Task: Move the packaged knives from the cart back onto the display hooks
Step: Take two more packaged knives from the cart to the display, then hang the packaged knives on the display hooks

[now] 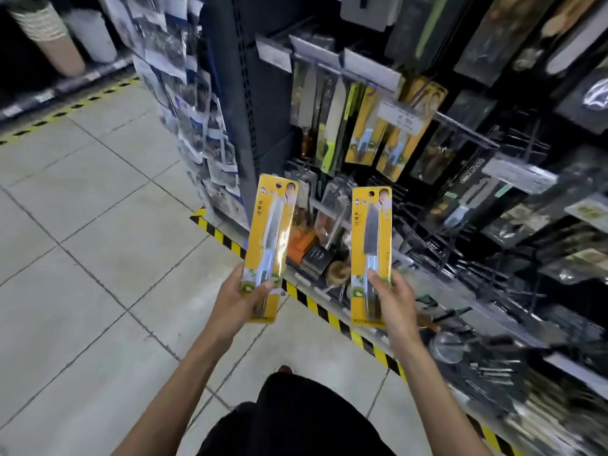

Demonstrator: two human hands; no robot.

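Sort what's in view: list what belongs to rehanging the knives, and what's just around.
Job:
left hand, holding the left yellow knife pack
right hand, holding the right yellow knife pack
matching yellow packs already hanging on the display

Just around:
hanging cleavers
price tag
striped floor tape
floor tiles

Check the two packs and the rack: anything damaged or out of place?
The left pack in the left hand and the right pack in the right hand look intact and upright. Loose items lie jumbled on the bottom shelf, not on hooks.
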